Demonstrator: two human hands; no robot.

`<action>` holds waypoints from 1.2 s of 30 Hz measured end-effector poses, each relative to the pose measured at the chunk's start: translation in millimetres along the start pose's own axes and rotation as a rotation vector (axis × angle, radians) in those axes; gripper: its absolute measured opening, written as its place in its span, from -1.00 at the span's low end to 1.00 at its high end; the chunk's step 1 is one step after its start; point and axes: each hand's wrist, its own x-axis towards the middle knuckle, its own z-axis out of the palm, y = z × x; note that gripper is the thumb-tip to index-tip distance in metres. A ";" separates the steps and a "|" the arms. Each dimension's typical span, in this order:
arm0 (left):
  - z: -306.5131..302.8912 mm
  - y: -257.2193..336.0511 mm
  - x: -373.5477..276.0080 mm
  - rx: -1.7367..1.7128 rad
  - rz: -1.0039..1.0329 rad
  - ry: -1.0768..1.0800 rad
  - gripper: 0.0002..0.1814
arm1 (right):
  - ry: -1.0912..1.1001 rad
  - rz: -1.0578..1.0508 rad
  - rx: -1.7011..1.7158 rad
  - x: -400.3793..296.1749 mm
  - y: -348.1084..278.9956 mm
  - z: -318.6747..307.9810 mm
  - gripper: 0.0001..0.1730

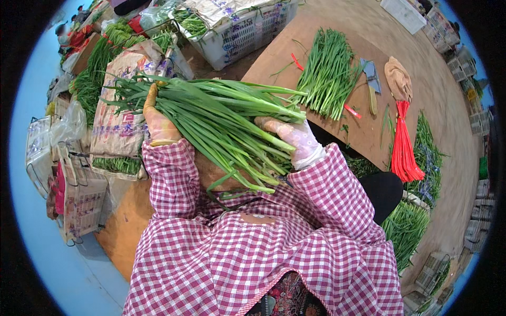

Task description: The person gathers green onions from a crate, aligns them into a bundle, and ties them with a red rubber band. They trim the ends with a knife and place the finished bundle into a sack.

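A loose bunch of Chinese chives (221, 106) lies across both my hands, above my lap. Its leafy tips point left and its pale stem ends point right. My left hand (158, 116), in a stained thin glove, grips the leaf end with the thumb raised on the near side. Around the stems on the right curls my right hand (294, 136), in a patterned glove; its fingers are partly hidden beneath the bunch. A second pile of chives (328, 75) rests on the wooden board (276, 59) ahead. Right of that pile lies a knife (371, 85) with a wooden handle.
Red ties (403, 146) hang in a bundle below a tan cloth (398, 77) at the board's right edge. One red strip (352, 111) lies under the pile. White plastic crates (245, 39) stand ahead and left, some sack-covered. More chives (407, 229) are at right.
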 end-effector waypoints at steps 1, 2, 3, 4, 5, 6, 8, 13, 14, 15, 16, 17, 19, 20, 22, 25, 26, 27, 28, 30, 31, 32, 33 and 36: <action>0.4 0.1 -1.6 -0.019 -0.012 -0.012 -0.80 | 0.018 -0.007 -0.098 -2.0 -3.8 -0.1 -0.68; -2.8 -1.2 -1.1 -0.010 0.017 -0.026 -0.80 | -0.001 -0.002 -0.031 -4.0 -4.9 -2.3 -0.64; -3.3 -3.1 1.0 -0.028 0.025 -0.053 -0.80 | 0.019 0.026 0.016 -3.5 -4.6 -3.2 -0.63; -3.5 -4.7 2.6 -0.046 0.032 -0.081 -0.80 | 0.039 0.054 0.063 -2.4 -2.1 -4.2 -0.62; -2.7 -5.7 3.9 -0.064 0.040 -0.108 -0.80 | 0.059 0.082 0.110 -0.8 1.4 -5.1 -0.62; -3.8 -4.9 3.5 -0.076 0.031 -0.108 -0.78 | 0.122 0.173 0.217 1.4 8.4 -3.2 -0.60; -4.9 -2.7 2.6 -0.097 0.015 -0.106 -0.74 | 0.063 0.118 0.216 -3.1 9.7 0.2 -0.67; 8.5 0.2 5.3 0.117 0.045 0.085 -0.77 | -0.050 0.038 0.360 -21.8 0.5 7.8 -0.74; 6.5 1.4 9.4 0.112 0.015 0.081 -0.77 | -0.046 0.021 0.352 -22.1 6.6 3.2 -0.77; 3.7 1.7 10.5 0.106 -0.018 0.080 -0.77 | -0.039 0.009 0.343 -21.4 14.5 -3.4 -0.79; 14.3 -4.0 0.0 0.139 0.013 0.060 -0.77 | -0.018 -0.009 0.353 -19.2 26.7 -13.0 -0.81; 22.6 -4.7 -4.1 0.103 -0.072 0.091 -0.77 | -0.060 0.070 0.510 -17.9 33.2 -20.6 -0.80; 12.7 -0.6 4.7 0.063 -0.138 0.046 -0.76 | -0.135 0.040 0.411 -24.9 26.3 -21.6 -0.77; 11.0 -3.3 6.6 0.060 -0.128 0.076 -0.76 | -0.039 0.065 0.453 -32.1 22.7 -15.8 -0.76; 25.1 -9.5 3.7 0.133 0.016 0.076 -0.74 | -0.147 -0.093 0.292 -33.2 39.4 -32.6 -0.76; 31.0 -9.4 -3.0 0.214 -0.035 0.232 -0.70 | 0.004 0.073 0.381 -61.4 36.4 -42.6 -0.68; 18.4 -5.0 5.2 0.169 -0.059 0.215 -0.69 | 0.036 0.081 0.376 -78.1 31.9 -50.2 -0.62; -2.3 1.5 18.0 0.126 -0.071 0.196 -0.69 | -0.231 -0.021 0.452 -82.0 27.0 -73.8 -0.58; -15.5 5.7 26.9 0.077 -0.088 0.177 -0.69 | -0.499 -0.104 0.528 -85.6 20.6 -96.5 -0.53; -19.3 -3.4 37.3 0.079 -0.086 0.202 -0.69 | -0.665 -0.249 0.494 -108.3 -16.3 -143.6 -0.53; -24.8 1.1 32.8 0.091 -0.051 0.233 -0.69 | -0.527 -0.245 0.446 -118.8 -24.2 -157.7 -0.57; -31.6 -1.6 41.2 0.044 -0.060 0.195 -0.66 | -0.366 -0.237 0.368 -134.5 -38.6 -167.7 -0.61; -45.5 -3.9 47.0 0.268 0.075 0.130 -0.67 | -0.067 -0.157 0.081 -137.4 -42.4 -164.2 -0.69; -27.0 -9.6 25.9 0.524 0.213 0.001 -0.66 | 0.263 0.134 -0.598 -112.7 -33.5 -133.6 -0.66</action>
